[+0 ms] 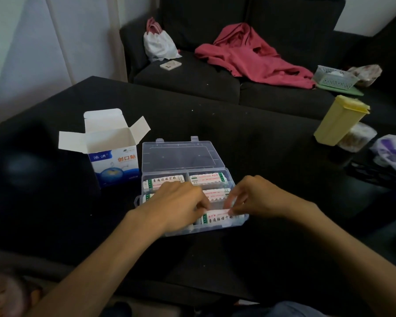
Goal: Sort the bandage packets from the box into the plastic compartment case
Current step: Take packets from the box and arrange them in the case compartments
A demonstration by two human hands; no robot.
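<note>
Bandage packets (215,218) are white strips printed with dark characters and a green band at one end; they lie flat in the plastic compartment case (229,179), which sits on the black bench (215,124) just right of the box (114,161).

A dark sofa (192,78) runs along the far edge of the bench and carries a red garment (249,56), a white drawstring bag (158,44) and a white mesh basket (334,77).

The case is clear, its lid (178,154) thrown open away from the person with two latches on the far rim. The box stands upright, white and blue with red characters, its top flaps spread open; what is inside cannot be seen. One yellow lidded container (338,120) stands near the bench's right edge.

The left hand (181,202) covers the case's near-left part, hiding what lies under it, so the number of compartments cannot be counted; five with packets show at least in part. Its fingertips are curled onto the left end of the nearest packet stack. The right hand (258,197) pinches the right end of that same stack between thumb and fingers, at the near-right compartment. Both grips are closed on the packets. How many packets make up the stack is hard to make out.
</note>
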